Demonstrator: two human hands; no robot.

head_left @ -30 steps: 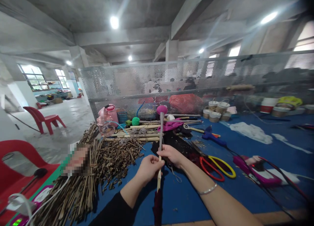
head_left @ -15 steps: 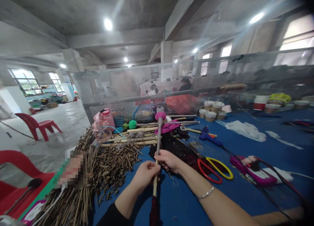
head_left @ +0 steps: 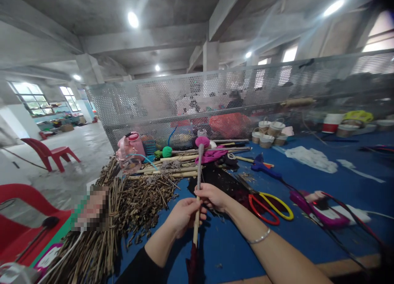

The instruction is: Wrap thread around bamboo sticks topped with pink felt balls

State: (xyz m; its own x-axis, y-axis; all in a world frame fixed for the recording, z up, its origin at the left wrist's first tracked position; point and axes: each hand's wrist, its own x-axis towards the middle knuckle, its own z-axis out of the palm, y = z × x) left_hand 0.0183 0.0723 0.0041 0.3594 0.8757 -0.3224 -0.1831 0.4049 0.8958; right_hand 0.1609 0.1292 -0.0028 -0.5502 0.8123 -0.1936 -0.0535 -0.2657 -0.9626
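Note:
Both hands grip one long stick (head_left: 196, 228), held nearly upright over the blue table. A pink ball-like head (head_left: 202, 142) tops it, a grey wrapping covers its upper part, and dark red cloth (head_left: 191, 261) hangs at its lower end. My left hand (head_left: 186, 216) pinches the bare wood just under the wrapping's end. Slightly higher, my right hand (head_left: 212, 196) has its fingers closed at the wrapping's lower edge. Black cloth (head_left: 215, 177) lies behind the hands. To the right rest scissors (head_left: 271, 208) with one red and one yellow handle.
Dried plant stalks (head_left: 144, 202) are heaped left of the hands. Behind lie more sticks, a green ball (head_left: 167, 152) and a pink jug (head_left: 134, 144). A blue glue gun (head_left: 264, 167), a purple-and-white device (head_left: 323, 212) with cables and several small pots (head_left: 266, 140) occupy the right side.
The camera view has shifted slightly. Both hands stay on the stick; my left hand's fingers have turned a little around it, and my right hand remains closed just above.

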